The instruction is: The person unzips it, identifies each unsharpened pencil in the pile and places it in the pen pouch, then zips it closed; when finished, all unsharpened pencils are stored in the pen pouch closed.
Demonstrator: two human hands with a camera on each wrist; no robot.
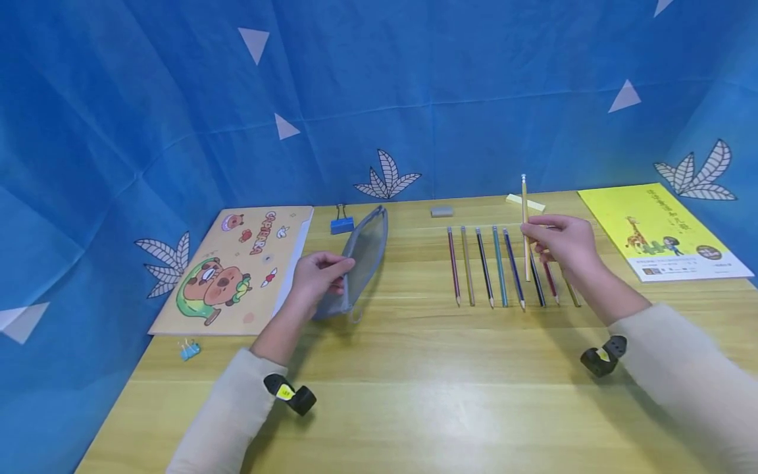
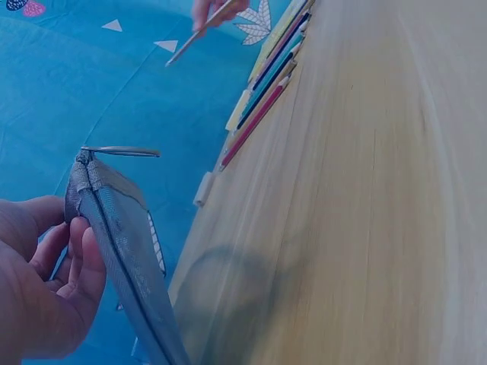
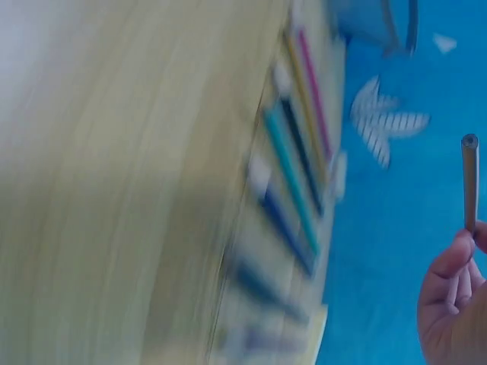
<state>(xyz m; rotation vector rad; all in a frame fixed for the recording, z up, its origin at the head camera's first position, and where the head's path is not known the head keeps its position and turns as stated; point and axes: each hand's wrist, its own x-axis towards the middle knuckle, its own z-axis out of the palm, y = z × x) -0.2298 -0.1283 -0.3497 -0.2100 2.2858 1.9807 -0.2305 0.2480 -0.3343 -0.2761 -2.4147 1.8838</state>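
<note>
My left hand (image 1: 316, 280) holds a grey zip pouch (image 1: 372, 247) by its side, thumb on the near face, and the pouch stands tilted on edge above the table. In the left wrist view the zip runs along the top of the pouch (image 2: 125, 236). Between thumb and fingers, my right hand (image 1: 562, 240) pinches a yellowish pencil (image 1: 524, 194), raised nearly upright over the row. The right wrist view shows one blunt end of this pencil (image 3: 470, 182). Several pencils, among them a teal one (image 1: 499, 263), lie side by side below, a few partly behind the right hand.
A grey eraser (image 1: 441, 211) and a pale yellow strip (image 1: 537, 205) lie behind the pencils. At left are a capybara folder (image 1: 249, 289), a blue binder clip (image 1: 341, 226) and a small light-blue clip (image 1: 190, 350). A yellow booklet (image 1: 657, 224) lies at right, before a blue curtain (image 1: 474, 131).
</note>
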